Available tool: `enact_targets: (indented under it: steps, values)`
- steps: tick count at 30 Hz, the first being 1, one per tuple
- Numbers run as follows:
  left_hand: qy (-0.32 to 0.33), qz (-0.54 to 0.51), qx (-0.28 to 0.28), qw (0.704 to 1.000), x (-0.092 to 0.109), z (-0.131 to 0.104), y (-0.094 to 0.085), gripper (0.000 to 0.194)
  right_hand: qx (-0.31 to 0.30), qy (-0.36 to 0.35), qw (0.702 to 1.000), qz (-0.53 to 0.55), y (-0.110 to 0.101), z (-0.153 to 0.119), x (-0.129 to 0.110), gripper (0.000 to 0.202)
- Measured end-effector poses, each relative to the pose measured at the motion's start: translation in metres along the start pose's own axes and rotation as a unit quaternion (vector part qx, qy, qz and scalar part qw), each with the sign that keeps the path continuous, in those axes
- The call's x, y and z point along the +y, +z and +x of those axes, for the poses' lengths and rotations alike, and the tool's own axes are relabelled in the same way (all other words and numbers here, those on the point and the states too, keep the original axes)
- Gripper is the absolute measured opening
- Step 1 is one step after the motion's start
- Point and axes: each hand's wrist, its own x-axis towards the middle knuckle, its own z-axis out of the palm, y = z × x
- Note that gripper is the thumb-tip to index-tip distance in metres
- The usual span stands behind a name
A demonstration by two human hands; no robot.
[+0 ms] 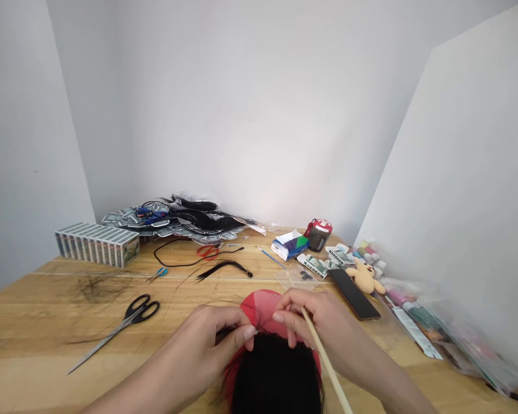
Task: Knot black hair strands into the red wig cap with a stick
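A rounded red and pink form [271,302], with a mass of black hair [276,376] over its near part, lies at the bottom middle of the table. My left hand [222,333] pinches thin dark hair strands between thumb and forefinger at its left edge. My right hand [313,322] is closed around a long pale stick [326,348], which runs down toward the lower right. The stick's working tip is hidden by my fingers. Several fine strands cross the pink surface between both hands. Fingertips of both hands are close to the hairline.
Black-handled scissors [142,310] lie left, near loose hair [99,284]. Farther back are small blue scissors [159,273], a black hair bundle [224,267] and a patterned box [97,244]. A dark phone [354,293], a knitted toy [365,276] and plastic bags [449,328] sit right.
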Motion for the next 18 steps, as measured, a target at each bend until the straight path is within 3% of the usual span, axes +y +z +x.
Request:
enact_targets:
  steps: [3, 5, 8, 10, 12, 15, 18]
  values:
    - [0.009, 0.030, 0.024, 0.999, 0.000, -0.001, -0.001, 0.032, 0.113, 0.003, 0.992, -0.053, -0.004, -0.005, 0.002, 0.017]
    - [0.015, 0.040, 0.038, 0.998, 0.002, -0.001, -0.001, 0.032, 0.167, -0.051, 0.982, -0.067, 0.001, -0.011, -0.001, 0.021]
    - [0.024, 0.049, 0.049, 0.997, 0.004, -0.001, -0.001, 0.028, 0.157, -0.165, 0.969, -0.093, 0.019, -0.017, -0.006, 0.017]
    - [0.029, 0.055, 0.053, 0.997, 0.007, 0.000, 0.000, 0.027, 0.134, -0.194, 0.963, -0.134, 0.033, -0.017, -0.009, 0.016]
    - [0.033, 0.061, 0.056, 0.996, 0.009, -0.001, -0.001, 0.026, 0.105, -0.179, 0.967, -0.151, 0.040, -0.013, -0.009, 0.004]
    - [0.040, 0.068, 0.059, 0.995, 0.013, -0.003, -0.003, 0.024, 0.071, -0.132, 0.983, -0.110, 0.036, -0.009, -0.008, 0.028]
    - [0.042, 0.080, 0.029, 0.996, 0.017, -0.006, -0.008, 0.024, 0.044, -0.095, 0.993, -0.048, 0.023, -0.008, -0.006, 0.034]
